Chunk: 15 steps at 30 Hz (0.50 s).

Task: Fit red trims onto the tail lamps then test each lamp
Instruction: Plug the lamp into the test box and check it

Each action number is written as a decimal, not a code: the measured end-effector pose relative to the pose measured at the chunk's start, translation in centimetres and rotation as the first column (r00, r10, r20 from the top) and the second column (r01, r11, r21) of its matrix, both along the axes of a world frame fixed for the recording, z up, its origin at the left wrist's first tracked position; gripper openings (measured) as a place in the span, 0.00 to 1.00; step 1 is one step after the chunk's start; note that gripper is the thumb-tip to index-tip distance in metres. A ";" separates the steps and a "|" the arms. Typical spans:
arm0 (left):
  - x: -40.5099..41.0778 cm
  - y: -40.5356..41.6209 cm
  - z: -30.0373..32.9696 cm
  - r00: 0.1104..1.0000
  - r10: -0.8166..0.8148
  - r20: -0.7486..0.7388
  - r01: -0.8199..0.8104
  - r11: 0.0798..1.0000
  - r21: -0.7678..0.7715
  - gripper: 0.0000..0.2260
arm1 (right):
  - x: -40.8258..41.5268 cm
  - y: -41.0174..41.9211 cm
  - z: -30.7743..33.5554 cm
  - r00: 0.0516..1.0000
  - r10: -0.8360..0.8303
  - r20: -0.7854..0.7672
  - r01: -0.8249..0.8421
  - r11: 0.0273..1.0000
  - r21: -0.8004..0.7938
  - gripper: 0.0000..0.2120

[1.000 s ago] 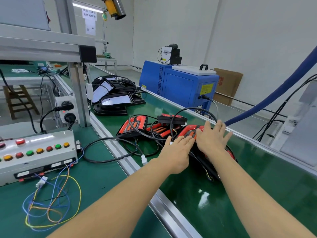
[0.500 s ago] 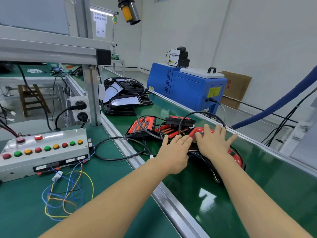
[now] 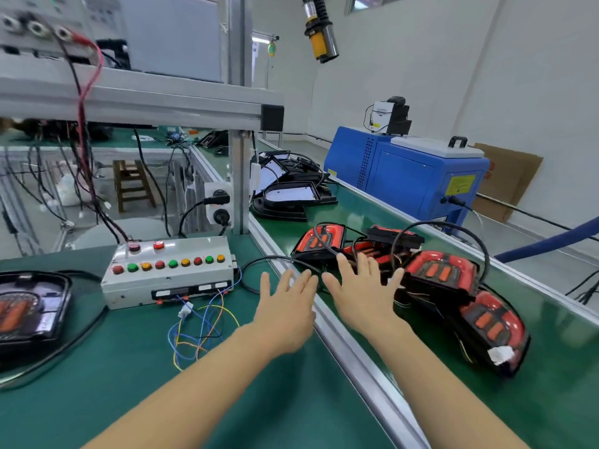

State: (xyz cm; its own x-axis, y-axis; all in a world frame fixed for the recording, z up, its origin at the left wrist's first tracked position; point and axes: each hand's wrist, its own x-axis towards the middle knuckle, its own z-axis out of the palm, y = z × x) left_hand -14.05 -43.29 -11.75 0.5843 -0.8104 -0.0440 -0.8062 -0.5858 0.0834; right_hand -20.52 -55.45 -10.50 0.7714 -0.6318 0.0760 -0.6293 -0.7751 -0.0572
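Several red-and-black tail lamps lie in a pile on the green conveyor belt [image 3: 534, 400]: one at the right [image 3: 440, 273], one nearer me [image 3: 489, 332], one further back [image 3: 319, 243]. Black cables loop over them. My left hand [image 3: 285, 306] hovers open over the bench edge, fingers spread, holding nothing. My right hand [image 3: 359, 293] is open above the belt, just left of the lamp pile, not touching a lamp. A white test box [image 3: 168, 270] with coloured buttons sits left of my hands. Another tail lamp [image 3: 29, 309] rests in a fixture at the far left.
An aluminium rail [image 3: 350, 348] divides bench from belt. Loose coloured wires [image 3: 197, 332] trail from the test box. Black lamp housings [image 3: 291, 196] are stacked further up the belt, a blue machine [image 3: 405, 176] stands beyond it, and a yellow tool [image 3: 319, 37] hangs overhead.
Both hands have pulled back off the lamp pile and moved left toward the bench edge. My view has turned left, bringing the test box and the fixture lamp into view.
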 end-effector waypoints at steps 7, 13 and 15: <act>1.1 7.5 -0.6 0.968 0.239 0.077 -0.237 0.971 -0.038 0.27 | 2.9 6.7 -1.4 0.980 0.197 0.040 -0.199 0.979 0.053 0.27; 2.0 13.1 -0.9 0.918 0.381 0.108 -0.380 0.925 -0.032 0.28 | 5.2 12.3 -1.6 0.937 0.350 0.008 -0.349 0.932 0.099 0.28; 2.4 14.7 -0.9 0.903 0.417 0.100 -0.415 0.909 -0.045 0.28 | 5.8 14.1 -1.6 0.922 0.388 0.009 -0.386 0.916 0.112 0.28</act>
State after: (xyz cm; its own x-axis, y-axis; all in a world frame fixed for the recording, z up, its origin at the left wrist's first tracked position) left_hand -11.70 -28.64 -12.68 0.8689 -0.4924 0.0507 -0.4941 -0.8689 0.0287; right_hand -14.76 -41.31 -12.07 0.9578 -0.2873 0.0118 -0.2824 -0.9477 -0.1489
